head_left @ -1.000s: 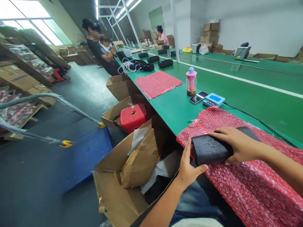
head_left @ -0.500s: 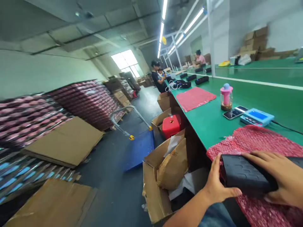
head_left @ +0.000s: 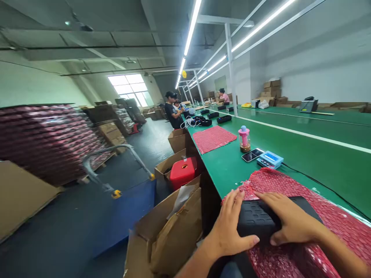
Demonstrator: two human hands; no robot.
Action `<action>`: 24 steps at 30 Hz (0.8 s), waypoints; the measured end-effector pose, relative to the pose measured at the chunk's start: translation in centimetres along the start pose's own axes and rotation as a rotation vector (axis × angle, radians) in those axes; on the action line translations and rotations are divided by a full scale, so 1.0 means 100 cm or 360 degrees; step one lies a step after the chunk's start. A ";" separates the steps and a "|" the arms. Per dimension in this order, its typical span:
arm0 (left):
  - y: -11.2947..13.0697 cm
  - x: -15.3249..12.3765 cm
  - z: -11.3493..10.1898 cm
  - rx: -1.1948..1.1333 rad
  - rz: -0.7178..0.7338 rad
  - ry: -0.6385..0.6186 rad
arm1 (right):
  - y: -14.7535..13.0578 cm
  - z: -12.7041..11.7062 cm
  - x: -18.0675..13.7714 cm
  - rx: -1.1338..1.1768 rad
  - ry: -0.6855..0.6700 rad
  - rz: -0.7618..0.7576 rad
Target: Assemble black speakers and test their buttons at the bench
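A black oblong device (head_left: 257, 218) with raised button-like shapes lies on red bubble wrap (head_left: 290, 185) at the near edge of the green bench. My left hand (head_left: 227, 227) grips its left end, fingers along the far side and thumb stretched across the near side. My right hand (head_left: 292, 220) lies over its top, with the thumb bent at the near face. The palm hides part of the device. Beyond the wrap are a light-blue meter-like unit (head_left: 270, 159) with a cable, a phone (head_left: 252, 155) and a pink-lidded jar (head_left: 244, 139).
Another red wrap sheet (head_left: 214, 138) lies farther along the bench, before several black devices (head_left: 224, 119). Left of the bench stand open cartons (head_left: 176, 227), a red stool (head_left: 183, 172) and a blue trolley (head_left: 127, 216). A person (head_left: 173, 110) works beside the bench.
The camera view has turned right, so the bench and hands appear farther left. Both hands stay on the black device; the right hand now sits closer to the left one.
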State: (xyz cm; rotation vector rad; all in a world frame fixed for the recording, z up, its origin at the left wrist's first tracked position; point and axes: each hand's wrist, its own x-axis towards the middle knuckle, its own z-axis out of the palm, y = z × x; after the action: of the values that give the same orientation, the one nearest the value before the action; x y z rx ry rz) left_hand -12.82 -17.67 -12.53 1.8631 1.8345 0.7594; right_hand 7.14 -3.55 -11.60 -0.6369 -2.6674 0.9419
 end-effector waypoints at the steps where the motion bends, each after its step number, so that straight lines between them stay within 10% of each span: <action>1: 0.015 0.010 -0.006 0.0154 0.0048 -0.0116 | 0.004 -0.003 0.002 0.0256 0.0103 -0.0024; 4: 0.051 0.043 -0.009 0.0479 0.0170 -0.0443 | 0.014 -0.009 0.005 0.0854 0.0560 0.0002; 9: 0.059 0.088 0.001 0.0588 0.0199 -0.0741 | 0.022 -0.018 0.002 0.0859 0.1117 0.0162; 17: 0.041 0.124 -0.020 -0.0825 -0.0380 -0.0721 | 0.037 -0.082 -0.032 0.1067 0.1880 0.0415; 24: 0.106 0.159 0.014 -0.1867 -0.0068 -0.0451 | 0.018 -0.090 -0.055 0.1185 0.1664 0.0314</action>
State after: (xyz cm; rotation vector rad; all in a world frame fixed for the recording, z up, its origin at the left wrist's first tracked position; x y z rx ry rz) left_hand -4.04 -2.16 -5.43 1.0506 0.8637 1.1311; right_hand 15.80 -0.12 -6.33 -0.8684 -1.2510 1.1150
